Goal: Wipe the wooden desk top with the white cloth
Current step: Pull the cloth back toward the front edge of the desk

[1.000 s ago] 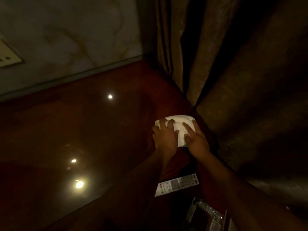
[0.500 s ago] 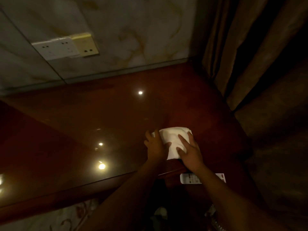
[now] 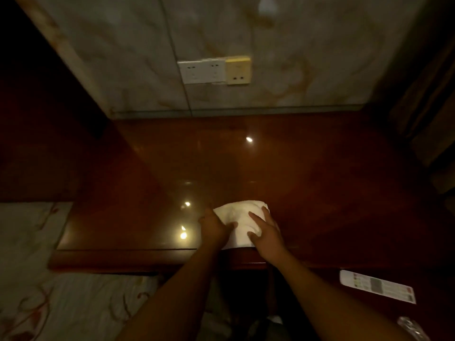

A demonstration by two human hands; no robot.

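Both hands pressed the folded white cloth (image 3: 242, 222) flat against the polished wooden counter (image 3: 320, 183) at its near edge, about midway along. The left hand (image 3: 214, 227) lay open on the cloth's left side, the right hand (image 3: 267, 231) spread over its right; neither grip was closed around the fabric. By appearances the wipe was mid-course, with the broad far stretch toward the marble wall (image 3: 295, 45) and the left end seemingly left to cover. No dirt or streaks were discernible in the dim light.
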